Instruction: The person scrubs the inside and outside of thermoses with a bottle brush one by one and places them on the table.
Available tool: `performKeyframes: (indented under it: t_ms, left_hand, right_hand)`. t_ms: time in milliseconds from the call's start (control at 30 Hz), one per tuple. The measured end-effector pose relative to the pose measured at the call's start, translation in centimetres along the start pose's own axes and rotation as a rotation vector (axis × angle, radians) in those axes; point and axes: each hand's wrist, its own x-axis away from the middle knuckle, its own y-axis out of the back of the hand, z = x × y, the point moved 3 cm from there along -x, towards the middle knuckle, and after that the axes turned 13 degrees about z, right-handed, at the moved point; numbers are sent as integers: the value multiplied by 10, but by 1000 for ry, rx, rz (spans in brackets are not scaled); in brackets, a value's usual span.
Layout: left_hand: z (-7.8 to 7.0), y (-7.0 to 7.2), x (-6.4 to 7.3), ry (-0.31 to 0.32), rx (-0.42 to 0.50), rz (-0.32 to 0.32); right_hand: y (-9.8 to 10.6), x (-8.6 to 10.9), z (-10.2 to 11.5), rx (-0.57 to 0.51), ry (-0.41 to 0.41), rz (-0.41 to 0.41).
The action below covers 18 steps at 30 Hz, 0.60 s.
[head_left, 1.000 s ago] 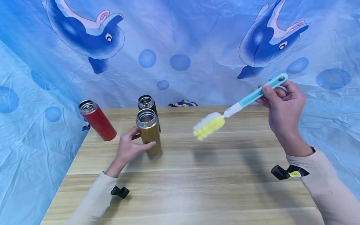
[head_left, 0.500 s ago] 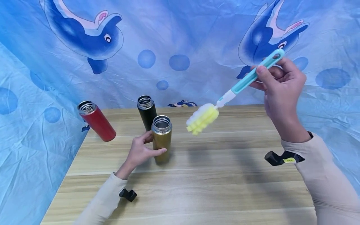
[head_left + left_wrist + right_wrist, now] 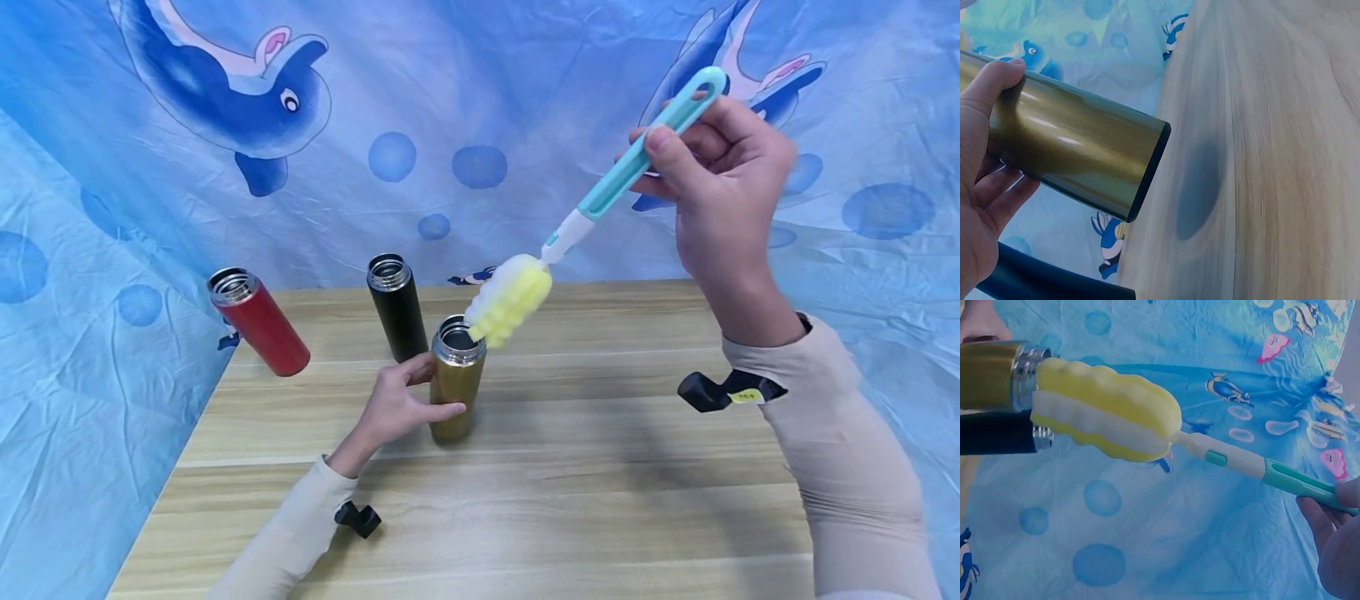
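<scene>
Sponge brush point(image 3: 600, 197) — likely light, soft at the sponge head point(image 3: 512, 300), stiff along the turquoise handle point(image 3: 622, 175), best held there. Place: above the gold bottle point(image 3: 456, 381), tip at its mouth; whether inside, I cannot tell. My right hand point(image 3: 723, 196): fingers pinched on the handle. My left hand point(image 3: 397, 406): fingers clamped round the gold bottle — parted to its width.

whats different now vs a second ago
The left hand has moved the gold bottle rightward and nearer the person; the right hand has brought the brush leftward and higher, its sponge now at that bottle's mouth. Neither let go. The red bottle and black bottle stayed put.
</scene>
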Motion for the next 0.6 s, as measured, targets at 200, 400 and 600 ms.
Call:
performKeyframes:
  t_ms: [200, 400, 600]
  left_hand:
    - [0, -5, -4, -9, 23, 30]
    - [-4, -8, -6, 4, 41, 58]
    - [-5, -9, -7, 24, 44, 65]
  right_hand:
    - [-11, -6, -2, 28, 18, 25]
    - [-18, -11, -9, 24, -10, 54]
    - [-21, -11, -12, 57, -20, 95]
